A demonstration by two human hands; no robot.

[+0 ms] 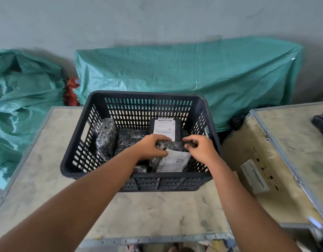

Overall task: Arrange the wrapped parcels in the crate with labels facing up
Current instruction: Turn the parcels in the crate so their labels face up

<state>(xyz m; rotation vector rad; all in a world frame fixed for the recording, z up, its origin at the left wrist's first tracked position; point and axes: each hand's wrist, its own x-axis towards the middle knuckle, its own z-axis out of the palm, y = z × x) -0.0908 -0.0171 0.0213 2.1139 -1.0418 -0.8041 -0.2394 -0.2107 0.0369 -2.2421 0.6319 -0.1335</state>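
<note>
A dark slotted plastic crate [78, 142] stands on a wooden box top. Inside, near the front right, lies a black wrapped parcel [172, 160] with its white label facing up. My left hand [151, 148] grips its upper left edge and my right hand [200, 148] pinches its upper right corner. Behind it, another black parcel [165, 129] shows its white label upward at the back right. One more black parcel [105, 138] leans upright against the left wall, and a further one [128, 138] lies flat in the middle with no label showing.
The crate sits on a pale plywood case top [47, 170] with metal edging. A second plywood case [266, 160] with a label stands to the right, with dark items [321, 122] on its far corner. Green tarpaulin bundles [184, 73] line the wall behind.
</note>
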